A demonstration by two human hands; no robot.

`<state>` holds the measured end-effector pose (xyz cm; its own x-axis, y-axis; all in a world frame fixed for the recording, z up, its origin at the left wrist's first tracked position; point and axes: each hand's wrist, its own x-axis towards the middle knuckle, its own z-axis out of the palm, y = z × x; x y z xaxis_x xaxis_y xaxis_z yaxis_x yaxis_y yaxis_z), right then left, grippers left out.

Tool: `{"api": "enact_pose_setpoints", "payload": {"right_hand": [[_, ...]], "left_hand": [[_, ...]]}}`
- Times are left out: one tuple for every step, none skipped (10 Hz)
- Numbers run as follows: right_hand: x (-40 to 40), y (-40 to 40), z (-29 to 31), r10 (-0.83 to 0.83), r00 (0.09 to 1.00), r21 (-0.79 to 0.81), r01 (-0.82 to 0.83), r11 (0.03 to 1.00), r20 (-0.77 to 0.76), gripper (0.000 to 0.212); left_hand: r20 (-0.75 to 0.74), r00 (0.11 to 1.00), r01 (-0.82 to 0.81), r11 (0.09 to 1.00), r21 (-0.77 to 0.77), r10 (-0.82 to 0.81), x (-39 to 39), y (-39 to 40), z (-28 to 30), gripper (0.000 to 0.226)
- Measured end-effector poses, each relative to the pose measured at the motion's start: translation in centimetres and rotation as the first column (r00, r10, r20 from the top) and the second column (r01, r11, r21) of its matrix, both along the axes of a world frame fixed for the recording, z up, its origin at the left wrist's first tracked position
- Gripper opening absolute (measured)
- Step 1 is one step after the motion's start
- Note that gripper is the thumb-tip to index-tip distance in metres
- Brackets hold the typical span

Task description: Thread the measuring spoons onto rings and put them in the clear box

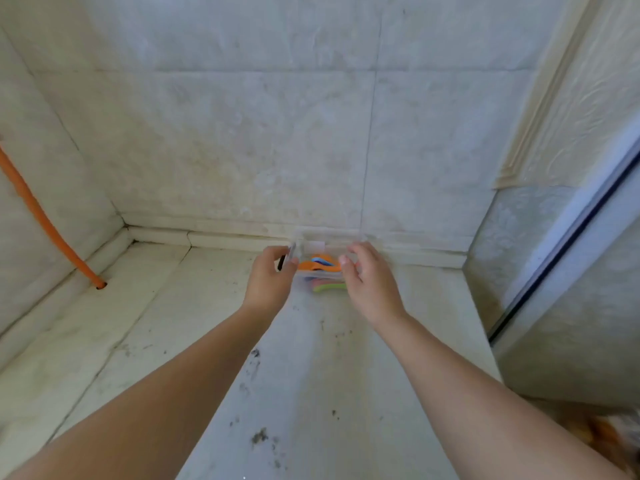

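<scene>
Pale stone counter (207, 341), speckled with dark marks, fills the lower frame; your two bare forearms run up across it from the bottom corners toward centre.

Your left hand (268, 280) sits just left of centre, fingers curled, thumb and fingertips pinching the left end of the clear box (325, 242). A small dark item shows at that thumb; too blurred to identify.

Your right hand (367, 280) mirrors it on the right side of centre, fingers bent and closed on the box's right end. Both hands touch the box; it lies between them.

Measuring spoons (320, 266) show through the box's clear walls: orange on top, a blue one against it, green and a pinkish one lower, nearest you. Whether a ring joins them cannot be told. The lid's position is unclear; the transparent plastic blurs against the wall.

The box sits at the counter's far edge, near the raised moulding at the wall's foot.

Beyond: tiled wall (277, 133), stained. Orange hose (41, 216) at left of frame, running down to the counter. Glass-edged panel (571, 237) at right.
</scene>
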<state>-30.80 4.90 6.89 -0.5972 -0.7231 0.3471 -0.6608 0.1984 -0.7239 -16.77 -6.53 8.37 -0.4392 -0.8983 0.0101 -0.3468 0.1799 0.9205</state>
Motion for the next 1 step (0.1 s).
{"api": "enact_pose_setpoints", "payload": {"right_hand": [[0.79,0.98,4.68,-0.052,0.982,-0.033,0.058,0.998,0.182,0.021]], "left_hand": [[-0.174,0.982,-0.025,0.966,0.258,0.072,0.07,1.43,4.73,0.017]]}}
